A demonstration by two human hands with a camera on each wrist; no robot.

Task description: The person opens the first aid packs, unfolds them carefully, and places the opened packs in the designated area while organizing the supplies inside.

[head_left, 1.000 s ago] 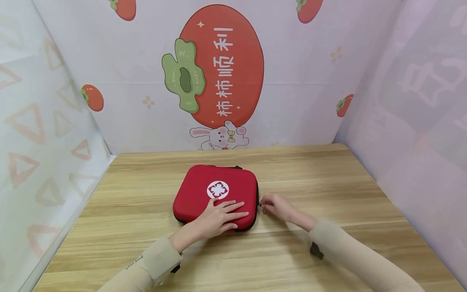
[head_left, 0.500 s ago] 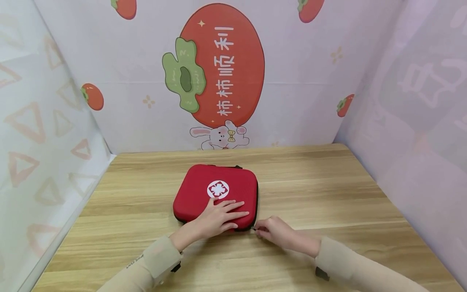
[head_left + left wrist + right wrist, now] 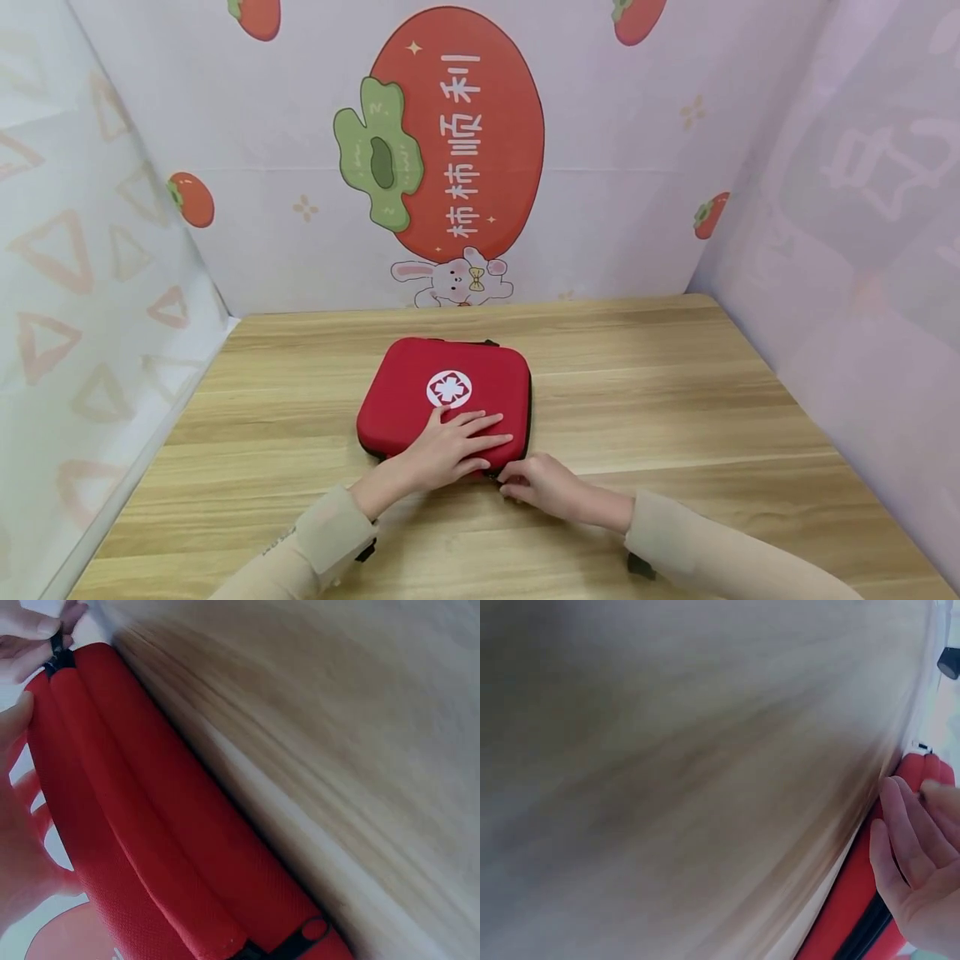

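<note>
A red hard-shell first-aid case (image 3: pixel 405 375) with a white round emblem lies flat on the table. My left hand (image 3: pixel 442 450) rests on its lid, fingers straight and spread over the front right part. At the front edge, just in from the right corner, my right hand (image 3: pixel 547 483) pinches a small black zipper pull (image 3: pixel 57 643), seen between finger and thumb in the left wrist view. A second zipper pull (image 3: pixel 300 939) with a ring end sits at the other end of the red front side. In the right wrist view, black zipper tape (image 3: pixel 864 930) shows behind the right hand.
The wood-grain table (image 3: pixel 660 375) surrounds the case. A white printed backdrop (image 3: pixel 600 208) stands behind it, with similar cloth walls at left and right. A black handle (image 3: pixel 487 343) sticks out at the case's far edge.
The right hand has drawn the zipper pull along the case's right side toward me, round the front right corner, then left along the front edge. The left hand has stayed in place.
</note>
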